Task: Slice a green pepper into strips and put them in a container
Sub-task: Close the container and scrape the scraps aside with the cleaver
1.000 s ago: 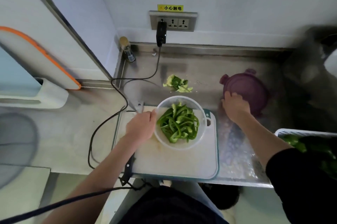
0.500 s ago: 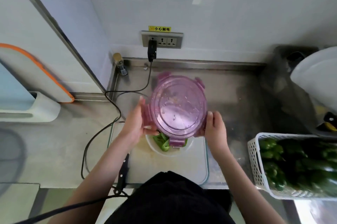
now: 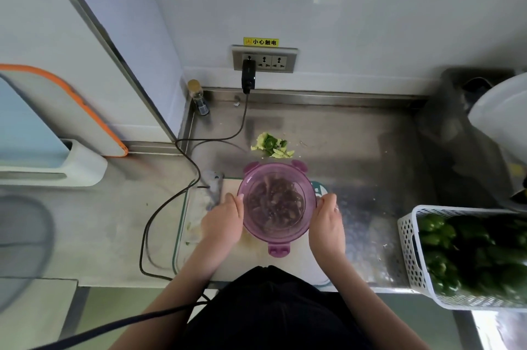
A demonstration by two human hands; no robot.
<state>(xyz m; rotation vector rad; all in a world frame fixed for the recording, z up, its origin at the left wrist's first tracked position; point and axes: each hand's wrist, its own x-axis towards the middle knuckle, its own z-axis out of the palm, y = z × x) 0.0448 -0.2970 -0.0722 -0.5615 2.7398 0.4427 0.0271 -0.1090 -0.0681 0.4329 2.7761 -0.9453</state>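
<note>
Between both hands, purple lid (image 3: 276,204) covers container.

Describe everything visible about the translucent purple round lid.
The translucent purple round plastic lid lies flat on top of the container on the white cutting board, pepper strips showing dimly through it. Locking tabs stick out at its far and near edges. The left hand and right hand hold its opposite sides.

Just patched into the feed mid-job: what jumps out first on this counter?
The purple lid sits over the container of pepper strips on the cutting board, with the left hand and right hand pressed against its sides. Behind it lie pepper scraps; at the right edge, a white basket of green peppers.
</note>
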